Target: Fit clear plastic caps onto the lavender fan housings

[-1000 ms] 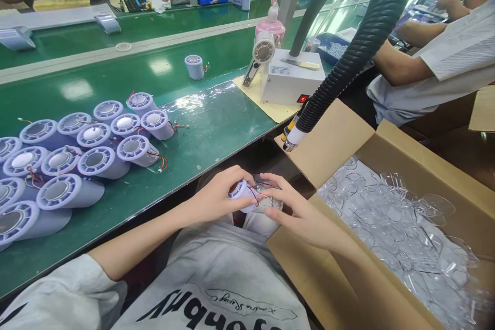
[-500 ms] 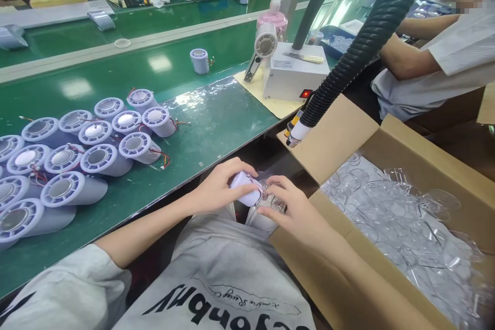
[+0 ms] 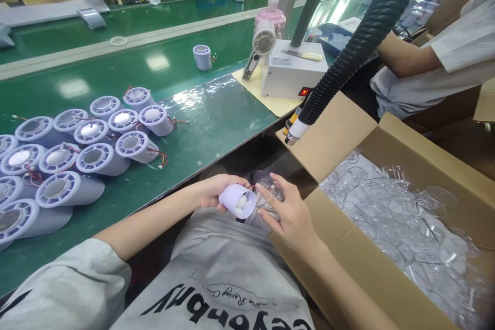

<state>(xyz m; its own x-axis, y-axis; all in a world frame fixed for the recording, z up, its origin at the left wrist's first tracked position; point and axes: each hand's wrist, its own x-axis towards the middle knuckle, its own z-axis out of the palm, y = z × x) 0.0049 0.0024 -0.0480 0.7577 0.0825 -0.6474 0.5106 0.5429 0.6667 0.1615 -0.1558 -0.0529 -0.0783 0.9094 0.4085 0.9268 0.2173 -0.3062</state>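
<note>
My left hand (image 3: 218,189) is wrapped round a lavender fan housing (image 3: 235,200), a short cylinder held above my lap. Its open end faces my right, showing a white round part inside, and a red wire sticks out by the rim. Beside that rim is my right hand (image 3: 288,209), fingers spread; a fingertip is close to the wire, but whether it touches I cannot tell. Behind these fingers lies something clear and shiny (image 3: 270,190), partly hidden. Several similar fan housings (image 3: 93,157) with thin wires stand on the green table (image 3: 193,139) to the left.
At my right a cardboard box (image 3: 348,237) holds many clear plastic pieces (image 3: 398,216). A black ribbed hose (image 3: 348,62) hangs over its flap. On the table are a white machine box (image 3: 294,69), a handheld fan (image 3: 261,44) and a lone housing (image 3: 202,58). Co-workers sit across and at right.
My left hand has turned the fan housing so its open end shows, and moved it slightly left. My right hand's fingers have spread and drawn back from it.
</note>
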